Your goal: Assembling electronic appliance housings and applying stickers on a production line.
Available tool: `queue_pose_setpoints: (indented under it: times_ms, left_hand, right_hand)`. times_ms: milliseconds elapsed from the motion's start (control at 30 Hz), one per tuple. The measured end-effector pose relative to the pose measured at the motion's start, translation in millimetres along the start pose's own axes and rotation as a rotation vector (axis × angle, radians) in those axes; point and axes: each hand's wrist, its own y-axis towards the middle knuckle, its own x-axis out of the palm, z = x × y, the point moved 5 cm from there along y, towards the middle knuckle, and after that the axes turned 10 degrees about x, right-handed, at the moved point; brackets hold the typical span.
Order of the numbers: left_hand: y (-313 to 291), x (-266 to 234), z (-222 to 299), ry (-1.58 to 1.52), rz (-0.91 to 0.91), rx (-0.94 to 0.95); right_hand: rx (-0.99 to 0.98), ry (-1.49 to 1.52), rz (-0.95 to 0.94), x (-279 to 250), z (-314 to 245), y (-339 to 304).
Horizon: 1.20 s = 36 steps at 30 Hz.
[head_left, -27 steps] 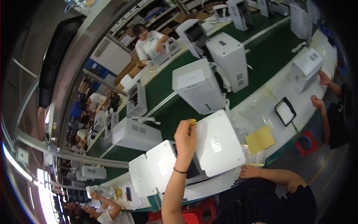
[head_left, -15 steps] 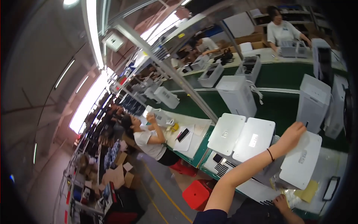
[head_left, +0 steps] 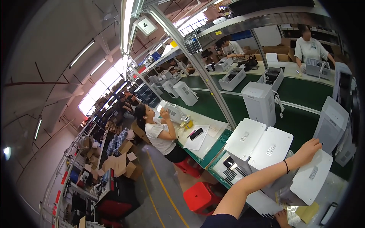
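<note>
My left hand [head_left: 308, 151] reaches across to the far edge of the rightmost white box-shaped appliance [head_left: 312, 176]. Its fingers are closed, and a small dark tip shows at them; what it is I cannot make out. Two more white appliances with flat lids and grey labels, a left one [head_left: 246, 137] and a middle one [head_left: 271, 147], stand side by side left of it. Low in the picture my right hand [head_left: 281, 219] rests by a white sheet [head_left: 264, 203] with round black pads along its edge. Its fingers are mostly hidden.
A yellow paper [head_left: 307, 212] lies near the right hand. Beyond the bench runs a green conveyor [head_left: 224, 102] carrying white appliances [head_left: 259, 102] and parts bins. A metal post [head_left: 211, 85] rises at the bench. Left are a red stool [head_left: 197, 195] and a seated co-worker [head_left: 159, 131].
The view has tilted, so the scene sits further right and the ceiling shows more. My left hand stays at the rightmost appliance's far edge; my right hand stays low by the sheet.
</note>
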Motion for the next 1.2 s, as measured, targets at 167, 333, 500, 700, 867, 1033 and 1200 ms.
queue_pose_setpoints:
  times_ms: [167, 333, 500, 700, 867, 1033, 1200]
  left_hand:
    - [-3.7, -0.9, -9.5, -0.197, 0.142, -0.171]
    - [-7.1, 6.5, -15.4, -0.275, 0.267, -0.198]
    - [-8.7, 14.7, -21.4, -0.352, 0.265, -0.261]
    - [-14.3, 31.3, -46.7, -0.486, 0.361, -0.403]
    - [-33.8, 44.6, -68.6, -0.558, 0.412, -0.626]
    - [-37.9, 45.4, -68.4, -0.947, 0.411, -0.749]
    - [-33.5, 44.7, -61.1, -1.006, 0.335, -0.812]
  right_hand:
    - [-0.020, -0.006, 0.005, -43.3, -44.4, 8.1]
    - [-0.041, -0.023, 0.017, -100.8, -91.2, 9.5]
    - [-0.001, 0.003, 0.228, -134.3, -104.4, 2.5]
    - [0.104, 0.061, 0.321, -147.9, -91.8, -0.9]
    - [0.216, 0.121, 0.408, -161.0, -81.9, -13.9]
    - [0.341, 0.191, 0.516, -175.4, -70.1, -18.9]
    - [0.335, 0.248, 0.562, -166.7, -47.3, -24.8]
